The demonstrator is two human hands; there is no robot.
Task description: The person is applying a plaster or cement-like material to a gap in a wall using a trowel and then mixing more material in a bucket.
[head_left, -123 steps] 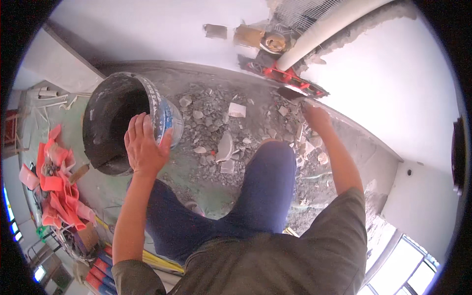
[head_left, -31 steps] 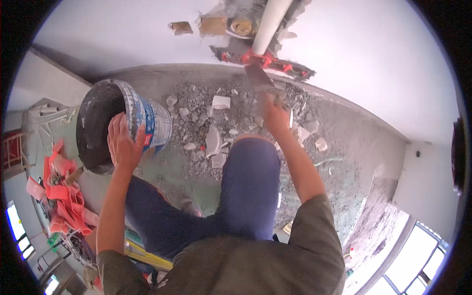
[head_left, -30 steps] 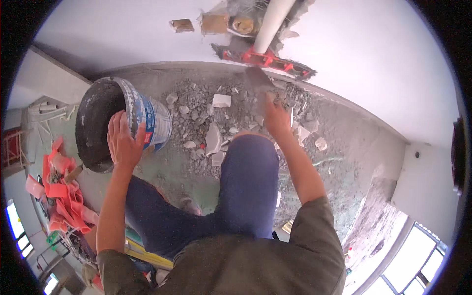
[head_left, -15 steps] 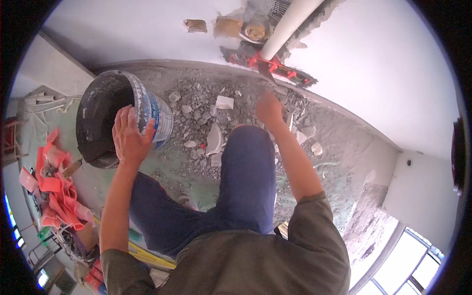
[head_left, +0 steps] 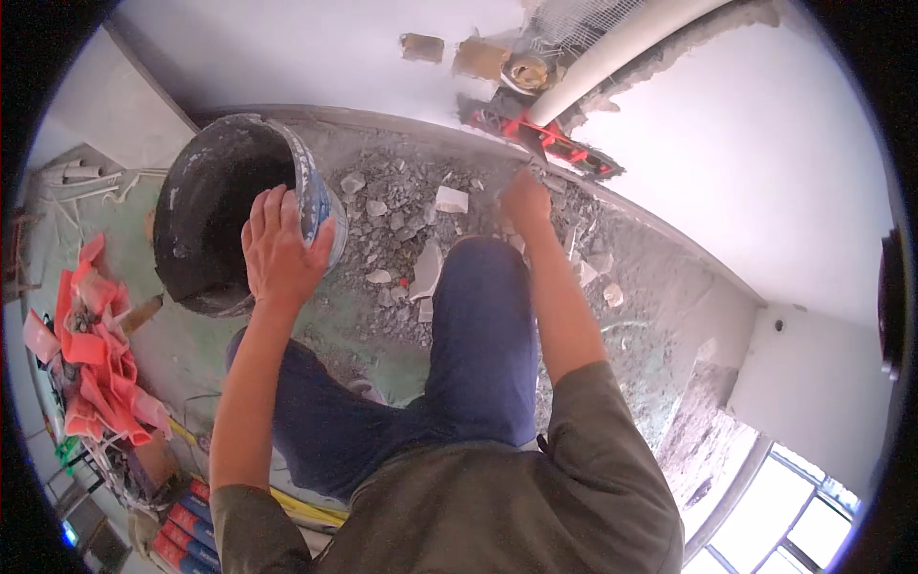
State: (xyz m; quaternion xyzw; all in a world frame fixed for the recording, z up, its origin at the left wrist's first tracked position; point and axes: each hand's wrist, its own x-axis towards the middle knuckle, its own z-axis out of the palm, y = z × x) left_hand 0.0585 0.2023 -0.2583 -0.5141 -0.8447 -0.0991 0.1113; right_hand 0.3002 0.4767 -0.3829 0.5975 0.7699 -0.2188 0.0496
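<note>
Seen from the head camera, a person crouches on a dusty concrete floor (head_left: 660, 287) strewn with broken plaster rubble (head_left: 402, 230), one knee in blue trousers (head_left: 483, 325) pushed forward between the arms. The left hand (head_left: 280, 251) lies flat on the near rim of a large dark bucket (head_left: 215, 215), fingers spread and draped over the edge, the palm against its blue-and-white outer wall; the bucket stands to the left, just beside the knee, its inside coated grey. The right hand (head_left: 524, 199) reaches farther out into the rubble near the foot of the white wall (head_left: 316, 48), fingers curled downward over the debris; whether it grips a piece cannot be told. Just beyond that hand, a red-and-black tool (head_left: 540, 139) lies along the base of the wall, under a white pipe (head_left: 622, 48) that runs up to the right through a ragged opening. A pale flat chunk of plaster (head_left: 451, 199) rests between the bucket and the right hand. At far left, a heap of orange-red plastic pieces (head_left: 91, 354) sits on a green floor covering. A bright window (head_left: 803, 507) shows at lower right.
</note>
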